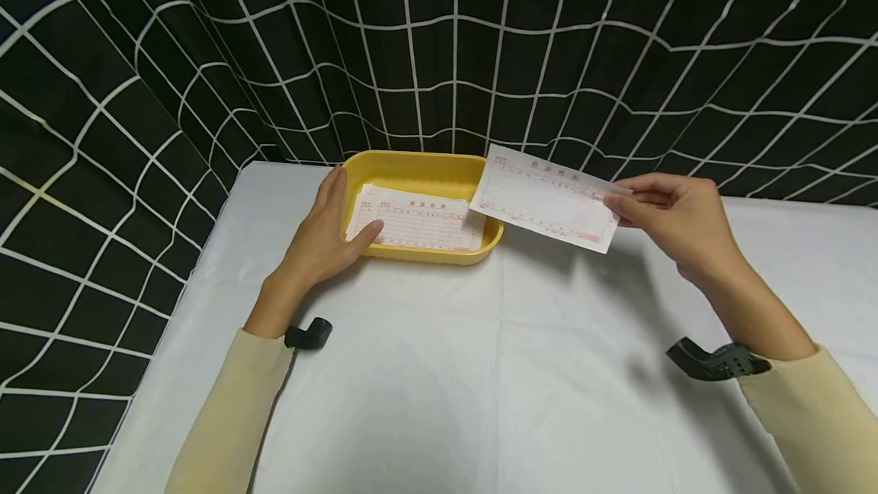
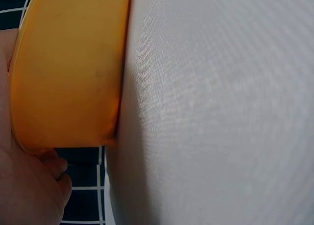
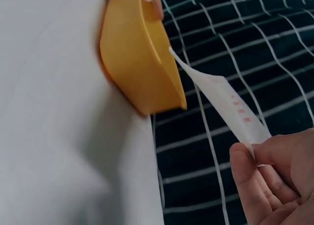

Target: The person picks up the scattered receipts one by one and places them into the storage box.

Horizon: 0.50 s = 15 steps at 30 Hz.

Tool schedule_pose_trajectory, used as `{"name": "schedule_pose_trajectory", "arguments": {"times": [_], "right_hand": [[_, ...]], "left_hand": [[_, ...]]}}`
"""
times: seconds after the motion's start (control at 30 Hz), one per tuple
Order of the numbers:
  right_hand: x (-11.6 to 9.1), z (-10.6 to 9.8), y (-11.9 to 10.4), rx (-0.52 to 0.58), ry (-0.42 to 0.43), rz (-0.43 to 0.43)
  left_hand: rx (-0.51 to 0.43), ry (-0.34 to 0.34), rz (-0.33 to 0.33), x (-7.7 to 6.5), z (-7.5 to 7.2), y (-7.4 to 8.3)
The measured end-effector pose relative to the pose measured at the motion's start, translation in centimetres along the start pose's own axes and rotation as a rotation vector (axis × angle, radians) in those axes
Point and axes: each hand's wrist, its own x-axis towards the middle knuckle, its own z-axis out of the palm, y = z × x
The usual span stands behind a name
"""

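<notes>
A yellow plastic basket (image 1: 425,161) sits at the back of the white table. Inside it lies a stack of receipt slips (image 1: 420,221) printed in red. My left hand (image 1: 317,241) holds the basket by its left end, the thumb reaching over the front rim and the fingers along the outer side. To the right, my right hand (image 1: 679,223) pinches the right edge of one receipt slip (image 1: 538,200) between thumb and fingers. This slip is raised above the table and its left end overlaps the basket's right rim. In the right wrist view the slip (image 3: 230,102) bends slightly.
White cloth (image 1: 439,372) covers the table. Black fabric with a white grid (image 1: 453,52) hangs behind it and along the left side. Dark straps (image 1: 720,360) sit on both wrists.
</notes>
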Motion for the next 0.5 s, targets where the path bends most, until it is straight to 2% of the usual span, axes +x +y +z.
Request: {"name": "schedule_pose_trajectory", "arguments": {"times": [0.2, 0.5], "right_hand": [[1.6, 3.2, -1.5, 0.072, -0.112, -0.004], [3.4, 7.4, -2.8, 0.012, -0.204, 0.012]], "left_hand": [[-0.004, -0.003, 0.014, 0.1, 0.1, -0.2], [-0.009, -0.002, 0.010, 0.2, 0.0, -0.3]]}}
